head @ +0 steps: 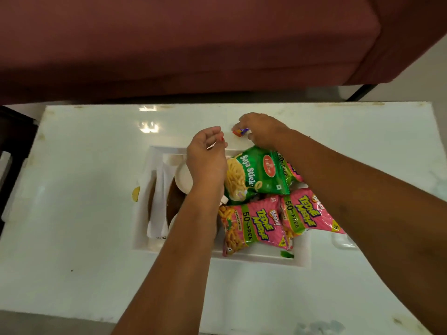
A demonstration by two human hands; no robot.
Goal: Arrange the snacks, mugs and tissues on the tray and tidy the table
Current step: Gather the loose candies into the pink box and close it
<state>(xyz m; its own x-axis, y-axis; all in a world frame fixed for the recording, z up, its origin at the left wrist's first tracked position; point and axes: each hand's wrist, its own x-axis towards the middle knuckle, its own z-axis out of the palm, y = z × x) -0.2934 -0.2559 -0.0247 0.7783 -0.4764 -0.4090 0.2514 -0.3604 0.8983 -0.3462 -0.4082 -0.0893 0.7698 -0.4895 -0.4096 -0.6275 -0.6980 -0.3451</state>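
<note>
Wrapper: small candy wrapper (240, 132) just beyond tray's (256, 257) far edge, pinched in my right hand (262, 131).
Left hand (206, 153): beside it, fingers curled, pinching white scrap (211, 145).

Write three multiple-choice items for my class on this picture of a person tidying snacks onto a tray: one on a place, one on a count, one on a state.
1. Where does the green Soya Sticks packet lie?
A. On the tray, at its far side
B. On the floor
C. On the sofa

2. How many pink Tedhe Medhe packets show their full front?
A. None
B. Two
C. Five

3. What is the right hand doing?
A. Lying flat and empty on the table
B. Pinching a small colourful wrapper
C. Lifting a mug

Answers:
1 A, the green packet rests on the tray beyond the pink ones.
2 B, one packet lies beside another; the pink bit behind the green packet is mostly hidden.
3 B, its fingers close on the wrapper just past the tray's far edge.
</note>
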